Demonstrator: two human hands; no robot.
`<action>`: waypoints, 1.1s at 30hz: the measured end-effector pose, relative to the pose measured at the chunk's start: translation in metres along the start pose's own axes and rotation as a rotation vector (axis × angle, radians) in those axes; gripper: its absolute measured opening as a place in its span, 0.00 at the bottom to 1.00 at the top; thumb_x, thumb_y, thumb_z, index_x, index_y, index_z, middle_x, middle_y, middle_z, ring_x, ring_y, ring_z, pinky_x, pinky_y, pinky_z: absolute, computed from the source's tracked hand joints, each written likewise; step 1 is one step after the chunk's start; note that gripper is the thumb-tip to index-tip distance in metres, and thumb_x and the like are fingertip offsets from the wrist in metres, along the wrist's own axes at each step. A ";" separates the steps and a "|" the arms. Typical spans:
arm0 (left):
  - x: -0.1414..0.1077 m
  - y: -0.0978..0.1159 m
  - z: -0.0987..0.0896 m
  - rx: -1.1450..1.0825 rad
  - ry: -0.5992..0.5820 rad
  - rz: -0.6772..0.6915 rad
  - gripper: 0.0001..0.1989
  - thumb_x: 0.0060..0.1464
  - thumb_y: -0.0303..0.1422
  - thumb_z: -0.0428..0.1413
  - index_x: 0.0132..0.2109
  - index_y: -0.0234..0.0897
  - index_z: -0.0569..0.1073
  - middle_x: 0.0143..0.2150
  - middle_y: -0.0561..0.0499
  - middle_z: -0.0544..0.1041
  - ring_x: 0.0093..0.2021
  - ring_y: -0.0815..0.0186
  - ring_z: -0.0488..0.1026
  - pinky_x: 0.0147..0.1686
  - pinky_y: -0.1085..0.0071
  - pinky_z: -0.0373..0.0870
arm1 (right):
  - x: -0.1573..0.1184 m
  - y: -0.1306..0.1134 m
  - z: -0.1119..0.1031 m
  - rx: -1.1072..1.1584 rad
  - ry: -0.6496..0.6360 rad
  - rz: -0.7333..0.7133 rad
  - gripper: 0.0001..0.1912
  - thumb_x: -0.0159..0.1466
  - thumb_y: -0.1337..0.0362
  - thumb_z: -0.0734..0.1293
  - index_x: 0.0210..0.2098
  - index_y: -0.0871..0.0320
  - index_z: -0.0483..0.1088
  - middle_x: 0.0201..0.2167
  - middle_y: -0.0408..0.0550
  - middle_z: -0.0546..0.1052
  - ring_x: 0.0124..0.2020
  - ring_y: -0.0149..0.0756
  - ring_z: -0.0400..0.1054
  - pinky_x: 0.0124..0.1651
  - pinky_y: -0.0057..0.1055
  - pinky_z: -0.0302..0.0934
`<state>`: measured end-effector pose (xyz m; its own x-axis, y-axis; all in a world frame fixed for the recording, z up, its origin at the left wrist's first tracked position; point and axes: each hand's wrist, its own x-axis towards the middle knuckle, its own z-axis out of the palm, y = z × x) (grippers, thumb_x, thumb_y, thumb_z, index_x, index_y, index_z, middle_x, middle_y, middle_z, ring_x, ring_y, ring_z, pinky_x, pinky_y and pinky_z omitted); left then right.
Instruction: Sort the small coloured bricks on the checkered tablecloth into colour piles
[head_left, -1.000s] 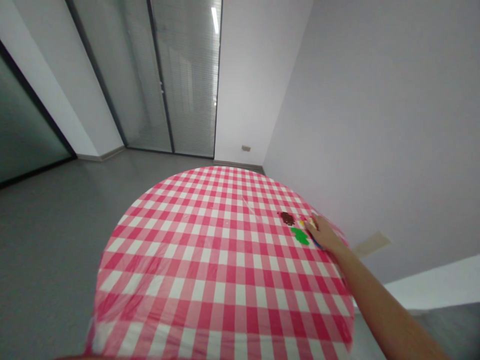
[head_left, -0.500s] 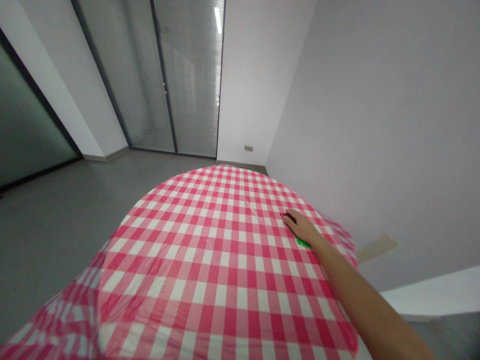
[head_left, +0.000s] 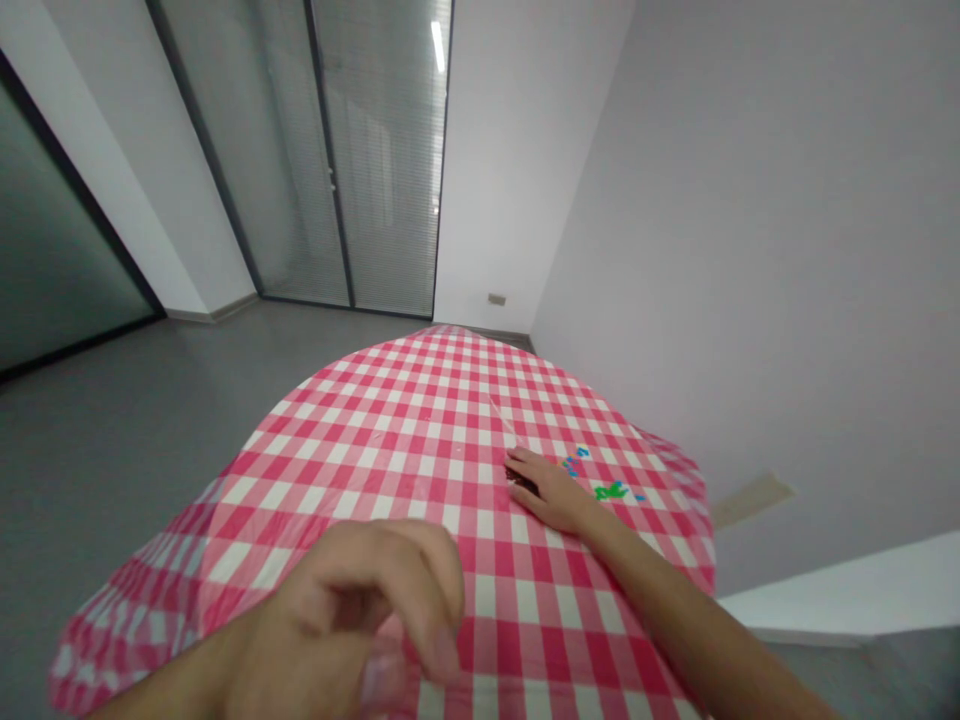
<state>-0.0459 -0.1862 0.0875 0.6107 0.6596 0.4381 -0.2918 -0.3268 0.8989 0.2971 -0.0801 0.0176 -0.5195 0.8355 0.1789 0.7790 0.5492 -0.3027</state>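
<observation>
A cluster of small dark brown pieces [head_left: 523, 483] lies on the red-and-white checked tablecloth [head_left: 420, 400], right of the middle. My right hand [head_left: 547, 490] rests low over the cluster, with thumb and fingers curled round it; the palm hides part of it. Beyond my right wrist are loose small green pieces [head_left: 611, 491] and a few tiny blue pieces [head_left: 572, 466]. Large in the near foreground, my left hand [head_left: 367, 600] is raised over the cloth. Its fingers are bent, with a gap between thumb and fingertips, and nothing shows between them.
The cloth covers a table with a rounded far end and hangs down in folds at the left [head_left: 127, 600]. Close along the right side runs a pale wall [head_left: 750, 250]. Glass panels [head_left: 382, 180] stand beyond grey floor [head_left: 187, 370].
My right hand has moved left and nearer, with the dark brown pieces under its fingers, uncovering the green and blue pieces. My left hand has come into view from below.
</observation>
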 end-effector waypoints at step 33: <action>0.048 -0.118 -0.120 0.639 0.475 -0.453 0.15 0.55 0.41 0.54 0.42 0.35 0.78 0.24 0.53 0.73 0.24 0.64 0.70 0.26 0.69 0.63 | -0.002 -0.016 0.006 0.070 -0.052 0.106 0.28 0.71 0.48 0.57 0.65 0.53 0.64 0.67 0.54 0.64 0.68 0.48 0.57 0.66 0.52 0.56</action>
<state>-0.0701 -0.0348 0.0035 0.1597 0.9787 0.1287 0.4510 -0.1883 0.8724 0.2832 -0.0908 0.0163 -0.4550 0.8855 0.0943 0.8047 0.4542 -0.3824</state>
